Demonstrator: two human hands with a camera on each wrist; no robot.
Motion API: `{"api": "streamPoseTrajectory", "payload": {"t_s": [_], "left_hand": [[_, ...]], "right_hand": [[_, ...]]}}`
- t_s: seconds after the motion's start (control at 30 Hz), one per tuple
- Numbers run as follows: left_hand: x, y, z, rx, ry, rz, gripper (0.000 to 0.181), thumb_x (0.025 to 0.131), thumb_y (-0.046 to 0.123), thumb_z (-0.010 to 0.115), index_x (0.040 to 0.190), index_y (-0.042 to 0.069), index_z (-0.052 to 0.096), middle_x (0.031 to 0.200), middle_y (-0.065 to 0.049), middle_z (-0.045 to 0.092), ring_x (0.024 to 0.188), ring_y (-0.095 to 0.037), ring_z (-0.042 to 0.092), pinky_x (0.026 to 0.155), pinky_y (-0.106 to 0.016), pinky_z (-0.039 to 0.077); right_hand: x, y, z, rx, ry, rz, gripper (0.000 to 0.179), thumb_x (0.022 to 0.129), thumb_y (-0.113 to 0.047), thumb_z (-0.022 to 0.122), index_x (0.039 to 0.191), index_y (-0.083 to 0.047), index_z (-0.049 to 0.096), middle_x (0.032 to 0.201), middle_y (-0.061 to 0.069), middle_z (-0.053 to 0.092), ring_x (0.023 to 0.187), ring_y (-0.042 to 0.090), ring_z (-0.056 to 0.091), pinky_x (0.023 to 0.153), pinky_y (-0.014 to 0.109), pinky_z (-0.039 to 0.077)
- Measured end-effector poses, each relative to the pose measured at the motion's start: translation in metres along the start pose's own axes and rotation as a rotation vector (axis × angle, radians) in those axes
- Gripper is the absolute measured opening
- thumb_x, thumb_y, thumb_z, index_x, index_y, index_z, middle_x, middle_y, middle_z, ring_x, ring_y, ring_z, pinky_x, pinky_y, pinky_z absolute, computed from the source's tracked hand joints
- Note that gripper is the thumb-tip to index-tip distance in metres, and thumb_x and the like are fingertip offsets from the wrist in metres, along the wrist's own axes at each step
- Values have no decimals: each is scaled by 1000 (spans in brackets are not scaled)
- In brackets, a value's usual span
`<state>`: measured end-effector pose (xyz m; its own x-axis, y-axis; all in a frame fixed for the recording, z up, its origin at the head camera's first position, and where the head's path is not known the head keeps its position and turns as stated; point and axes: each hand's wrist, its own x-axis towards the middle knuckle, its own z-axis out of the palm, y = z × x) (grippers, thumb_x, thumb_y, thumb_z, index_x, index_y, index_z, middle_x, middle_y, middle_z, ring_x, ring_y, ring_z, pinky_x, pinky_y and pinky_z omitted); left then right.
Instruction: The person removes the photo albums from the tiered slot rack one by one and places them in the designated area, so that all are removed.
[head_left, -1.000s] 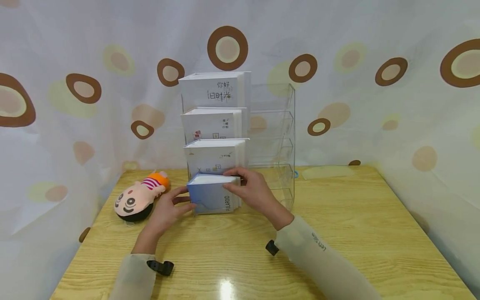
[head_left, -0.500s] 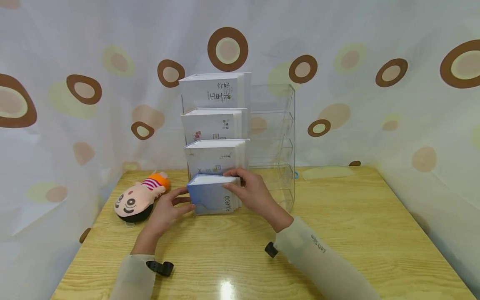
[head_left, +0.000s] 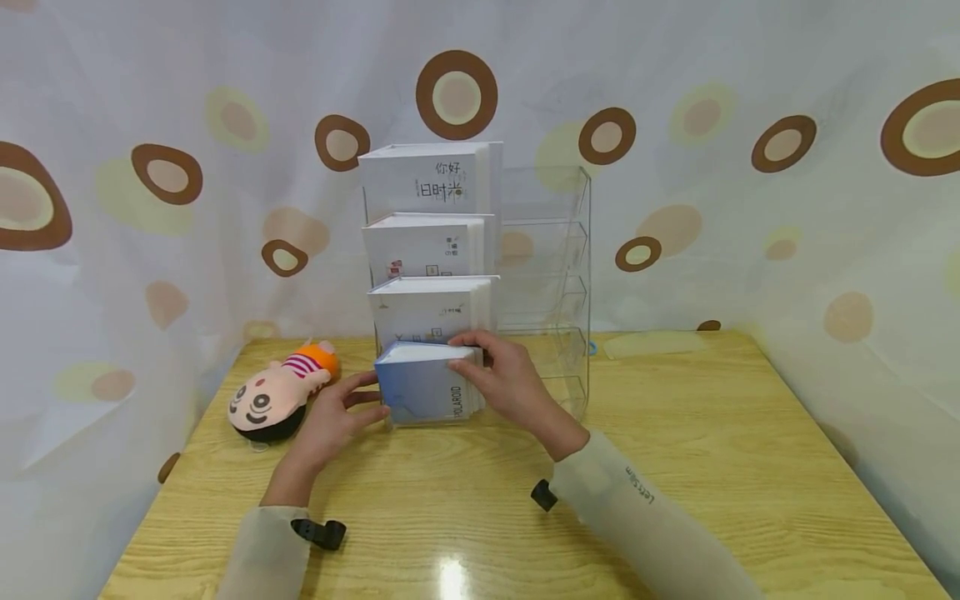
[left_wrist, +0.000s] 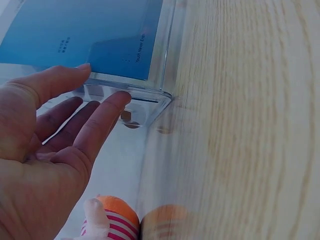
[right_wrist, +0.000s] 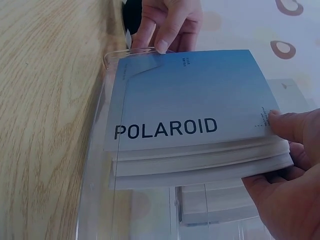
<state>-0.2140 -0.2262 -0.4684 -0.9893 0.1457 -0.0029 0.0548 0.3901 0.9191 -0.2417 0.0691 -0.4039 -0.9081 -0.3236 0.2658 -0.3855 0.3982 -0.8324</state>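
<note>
In the head view, a blue photo album marked POLAROID stands in the lowest, front tier of a clear acrylic rack. My right hand pinches its top right corner, thumb on the front cover and fingers behind. Several white page blocks show at the blue album in the right wrist view. My left hand is at the rack's left end, fingers fairly straight. In the left wrist view, the left hand's thumb and forefinger are by the rack's lower corner.
Three white albums stand in the higher tiers behind, the topmost white album at the back. A plush doll with a striped top lies left on the wooden table. A patterned sheet hangs behind.
The blue album has risen slightly in the rack, and my right hand has moved up a little with it. My left hand has stayed at the rack's left end.
</note>
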Motion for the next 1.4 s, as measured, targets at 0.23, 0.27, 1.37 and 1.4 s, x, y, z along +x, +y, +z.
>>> {"api": "streamPoseTrajectory", "payload": {"t_s": [0.23,0.27,1.37,1.4], "left_hand": [[3,-3,-1,15,-1,-1,65,103,14,81,162,3,56,157,-25,66,144,-46,66,105,-30,65],[3,-3,-1,15,0,-1,65,103,13,81,162,2,56,158,-25,65,144,-46,66,105,-30,65],[3,-7,-2,22,-8,28,64,104,14,80,162,2,56,165,-22,60,146,-45,65,107,-36,65],[3,-7,-2,20,-8,28,64,104,14,80,162,2,56,165,-22,60,145,-45,65,106,-35,66]], "right_hand": [[1,0,-1,4,5,-11,27,104,-16,81,130,-8,77,131,13,80,92,15,66,78,25,54],[1,0,-2,1,6,-13,27,104,-16,81,130,-8,77,130,13,80,91,15,66,77,24,53],[-1,-7,-16,-83,89,-103,33,102,-18,83,133,-9,78,103,10,74,81,17,52,68,24,43],[-2,-8,-17,-79,89,-102,33,102,-18,83,134,-9,78,105,11,75,82,17,54,69,24,44]]}}
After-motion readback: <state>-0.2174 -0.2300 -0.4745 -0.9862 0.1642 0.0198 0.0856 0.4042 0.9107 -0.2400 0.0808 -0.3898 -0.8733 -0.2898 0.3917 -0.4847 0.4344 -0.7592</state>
